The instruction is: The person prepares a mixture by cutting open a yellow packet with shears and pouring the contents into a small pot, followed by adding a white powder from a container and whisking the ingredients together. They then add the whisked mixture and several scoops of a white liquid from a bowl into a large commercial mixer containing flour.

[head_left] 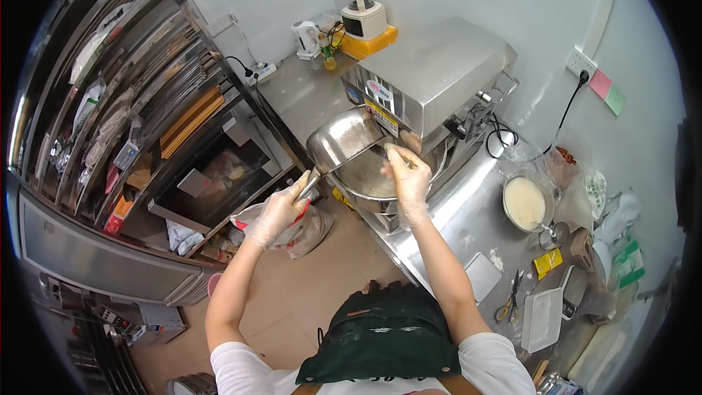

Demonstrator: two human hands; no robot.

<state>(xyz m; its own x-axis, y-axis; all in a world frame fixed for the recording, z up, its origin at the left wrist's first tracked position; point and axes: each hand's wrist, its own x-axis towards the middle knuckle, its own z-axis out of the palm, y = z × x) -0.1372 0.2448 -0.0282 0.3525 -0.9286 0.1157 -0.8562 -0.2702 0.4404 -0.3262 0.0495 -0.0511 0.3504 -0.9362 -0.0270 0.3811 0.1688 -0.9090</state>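
In a clear plastic glove, my left hand [276, 212] is closed around the handle of a shiny steel saucepan [340, 134]. The pan is tilted over the large steel mixing bowl [380, 194] of a mixer [439, 66]. My right hand [406, 172], also gloved, is over the bowl by the far side of the pan's rim. Its fingers are curled together, and whatever they pinch is too small or hidden to make out. The pan's inside is mostly turned away from view, and little of the bowl's contents shows.
On the steel worktop [431, 238] at right are a bowl of pale batter [525, 203], scissors [510, 303], a white tray [542, 320] and a digital scale [575, 291]. A tray rack [146, 95] stands at left. An open sack [307, 234] sits on the floor.
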